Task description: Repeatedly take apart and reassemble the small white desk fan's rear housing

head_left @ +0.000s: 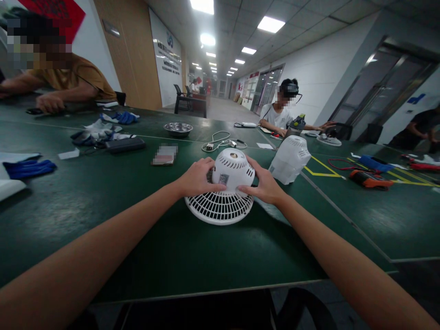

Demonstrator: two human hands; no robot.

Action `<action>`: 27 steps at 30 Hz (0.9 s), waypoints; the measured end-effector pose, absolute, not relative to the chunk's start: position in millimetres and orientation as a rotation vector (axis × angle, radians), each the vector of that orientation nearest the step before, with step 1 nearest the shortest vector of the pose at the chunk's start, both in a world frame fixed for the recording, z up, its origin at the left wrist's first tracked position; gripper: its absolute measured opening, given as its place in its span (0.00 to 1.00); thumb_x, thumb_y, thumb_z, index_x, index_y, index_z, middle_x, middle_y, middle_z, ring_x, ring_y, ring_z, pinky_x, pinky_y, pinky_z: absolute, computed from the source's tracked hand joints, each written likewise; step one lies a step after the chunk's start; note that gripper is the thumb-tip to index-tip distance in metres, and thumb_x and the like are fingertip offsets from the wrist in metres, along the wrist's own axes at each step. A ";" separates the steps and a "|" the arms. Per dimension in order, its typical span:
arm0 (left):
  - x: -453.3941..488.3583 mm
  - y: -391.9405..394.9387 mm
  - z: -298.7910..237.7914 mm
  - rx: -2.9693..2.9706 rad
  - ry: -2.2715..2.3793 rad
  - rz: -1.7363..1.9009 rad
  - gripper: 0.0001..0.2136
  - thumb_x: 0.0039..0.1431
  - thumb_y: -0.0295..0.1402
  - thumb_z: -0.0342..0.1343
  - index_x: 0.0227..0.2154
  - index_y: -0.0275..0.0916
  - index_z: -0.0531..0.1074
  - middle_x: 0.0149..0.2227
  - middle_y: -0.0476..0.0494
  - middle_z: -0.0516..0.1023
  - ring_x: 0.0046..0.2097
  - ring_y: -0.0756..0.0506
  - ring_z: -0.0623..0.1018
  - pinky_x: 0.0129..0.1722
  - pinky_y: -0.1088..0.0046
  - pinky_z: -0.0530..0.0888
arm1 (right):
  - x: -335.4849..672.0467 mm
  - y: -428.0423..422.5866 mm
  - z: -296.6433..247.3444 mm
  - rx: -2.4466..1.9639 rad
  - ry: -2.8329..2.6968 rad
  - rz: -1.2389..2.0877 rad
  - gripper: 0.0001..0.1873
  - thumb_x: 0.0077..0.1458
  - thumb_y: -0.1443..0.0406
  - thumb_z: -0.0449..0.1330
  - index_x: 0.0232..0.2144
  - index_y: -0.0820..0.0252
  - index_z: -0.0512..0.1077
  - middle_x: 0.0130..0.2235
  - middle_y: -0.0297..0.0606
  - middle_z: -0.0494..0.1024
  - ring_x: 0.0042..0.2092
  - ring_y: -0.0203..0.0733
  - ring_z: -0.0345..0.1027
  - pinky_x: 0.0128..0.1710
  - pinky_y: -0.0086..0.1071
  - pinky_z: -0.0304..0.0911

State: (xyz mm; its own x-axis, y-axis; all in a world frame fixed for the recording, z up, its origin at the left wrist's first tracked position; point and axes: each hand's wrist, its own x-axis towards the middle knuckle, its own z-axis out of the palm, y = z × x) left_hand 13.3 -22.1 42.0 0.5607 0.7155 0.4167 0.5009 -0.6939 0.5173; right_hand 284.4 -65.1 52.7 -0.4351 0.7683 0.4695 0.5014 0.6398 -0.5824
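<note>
A white fan motor housing (235, 170) with vent slots and a small label sits over a round white fan grille (220, 210), which lies on the green table. My left hand (198, 177) grips the housing's left side, thumb across its front. On the opposite side my right hand (264, 184) grips the same housing, thumb at its lower front. The fingertips behind it are partly hidden. A white plastic fan base (291, 158) stands just beyond my right hand. Behind the housing lies a white cable (220, 141) with a USB plug.
A metal bowl (178, 129), a black case (125, 144) and blue gloves (30, 168) lie to the left. An orange multimeter (370, 179) rests at right near yellow tape. Two co-workers sit at the table, one left, one across; another person stands far right.
</note>
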 end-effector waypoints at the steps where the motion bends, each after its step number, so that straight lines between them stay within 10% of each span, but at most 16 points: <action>1: 13.2 -21.8 41.5 2.465 0.997 0.879 0.30 0.50 0.53 0.67 0.51 0.38 0.75 0.51 0.33 0.74 0.54 0.29 0.72 0.57 0.47 0.66 | 284.5 -64.7 52.9 -0.986 -2.117 0.477 0.48 0.52 0.54 0.71 0.70 0.46 0.56 0.65 0.44 0.70 0.64 0.63 0.65 0.64 0.66 0.57; 27: 13.0 -24.7 41.1 2.418 1.010 0.874 0.28 0.50 0.48 0.69 0.51 0.38 0.77 0.54 0.31 0.74 0.55 0.28 0.72 0.60 0.44 0.63 | 285.8 -62.1 49.9 -1.003 -2.145 0.374 0.50 0.50 0.53 0.72 0.70 0.46 0.56 0.67 0.43 0.68 0.65 0.65 0.64 0.66 0.67 0.53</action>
